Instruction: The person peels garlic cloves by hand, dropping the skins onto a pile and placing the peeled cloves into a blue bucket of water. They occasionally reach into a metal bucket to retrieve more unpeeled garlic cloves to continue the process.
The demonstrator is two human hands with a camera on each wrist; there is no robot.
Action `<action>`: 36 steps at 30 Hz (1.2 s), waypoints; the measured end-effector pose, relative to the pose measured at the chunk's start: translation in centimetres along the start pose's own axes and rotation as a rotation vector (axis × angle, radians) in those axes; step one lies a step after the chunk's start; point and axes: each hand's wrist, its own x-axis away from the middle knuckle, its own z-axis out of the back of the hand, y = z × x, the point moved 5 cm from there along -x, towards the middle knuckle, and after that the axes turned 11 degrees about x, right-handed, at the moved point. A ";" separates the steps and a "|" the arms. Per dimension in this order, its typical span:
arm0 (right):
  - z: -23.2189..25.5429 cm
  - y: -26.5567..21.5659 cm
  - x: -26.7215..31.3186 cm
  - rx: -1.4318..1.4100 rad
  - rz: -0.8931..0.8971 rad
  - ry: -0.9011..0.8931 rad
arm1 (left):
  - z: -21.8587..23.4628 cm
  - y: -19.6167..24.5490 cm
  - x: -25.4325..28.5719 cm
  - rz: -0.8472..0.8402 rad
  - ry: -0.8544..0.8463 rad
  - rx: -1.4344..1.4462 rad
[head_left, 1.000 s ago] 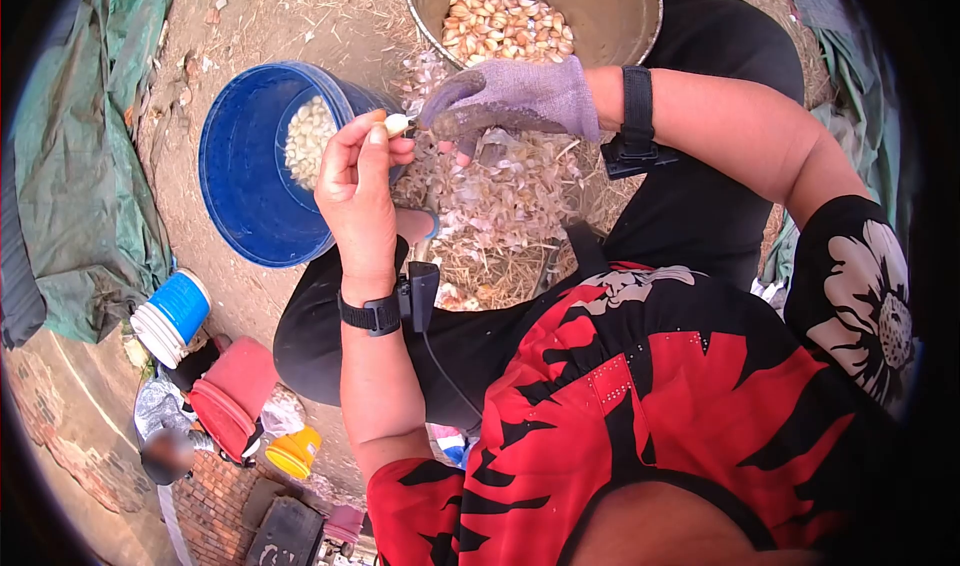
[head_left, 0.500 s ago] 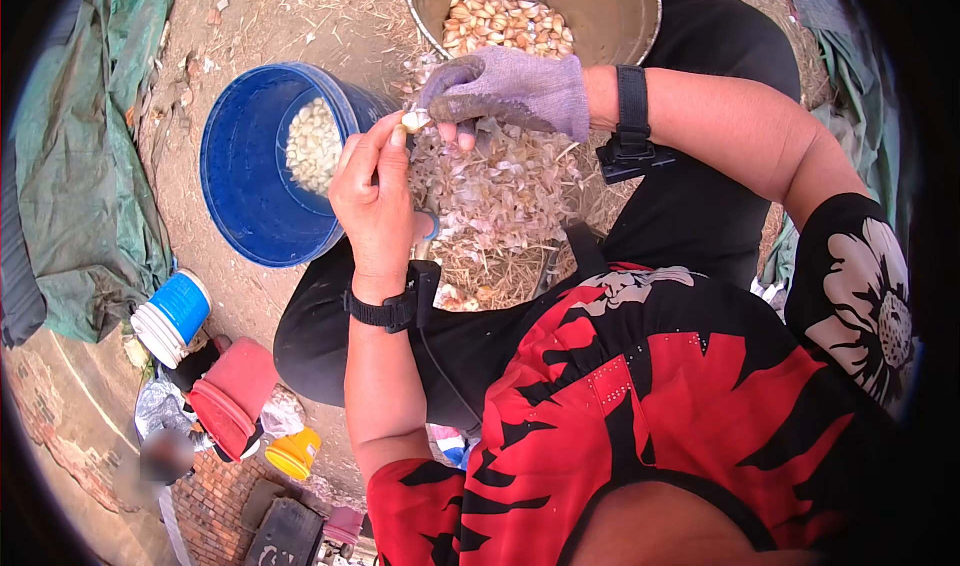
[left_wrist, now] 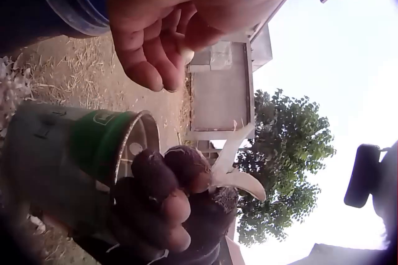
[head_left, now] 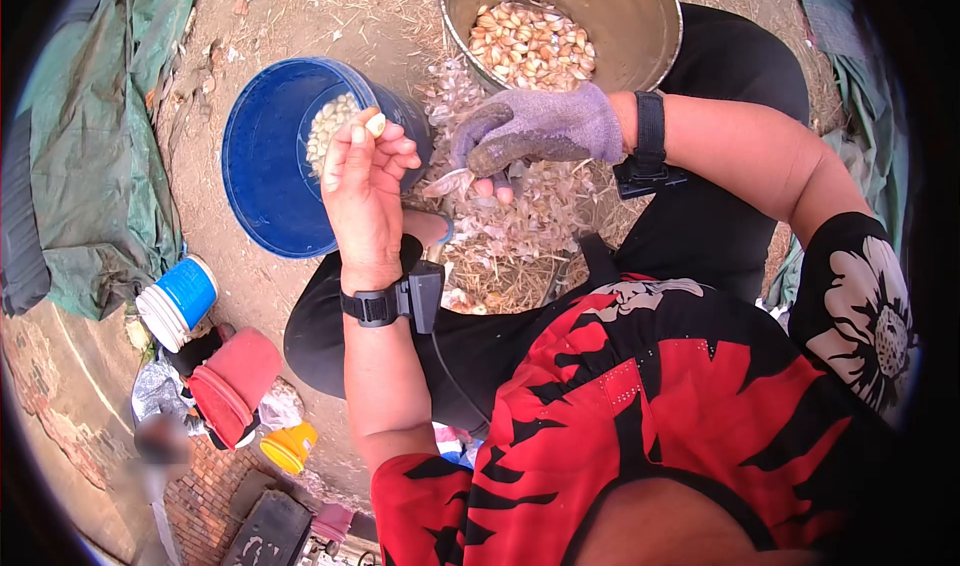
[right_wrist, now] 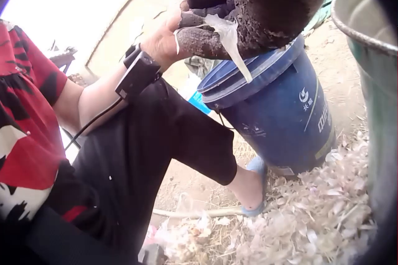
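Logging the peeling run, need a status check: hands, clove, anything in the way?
Bare left hand pinches small peeled white garlic clove above round blue plastic bucket. Grey-gloved right hand pinches pale papery garlic skin. Nothing between clove and bucket.

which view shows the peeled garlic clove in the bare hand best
The head view: the peeled clove sits pinched at the left hand fingertips, over the blue bucket. In the left wrist view only a pale sliver shows between curled fingers. In the right wrist view the gloved right hand, holding a strip of skin, hides it.
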 end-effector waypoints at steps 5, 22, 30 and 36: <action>-1.2 4.8 -1.2 0.657 -0.238 -0.146 | 4.1 5.3 -0.3 -0.376 0.324 -1.221; -2.3 9.5 -1.3 1.442 -0.174 -0.179 | -0.7 1.4 -0.4 -0.412 0.007 -1.485; -3.3 6.8 -1.0 0.798 -0.240 -0.419 | -2.7 0.4 -0.7 -0.446 -0.064 -1.510; 1.8 -3.3 0.0 0.219 -0.204 -0.208 | -4.6 0.0 -1.6 -0.448 -0.118 -1.503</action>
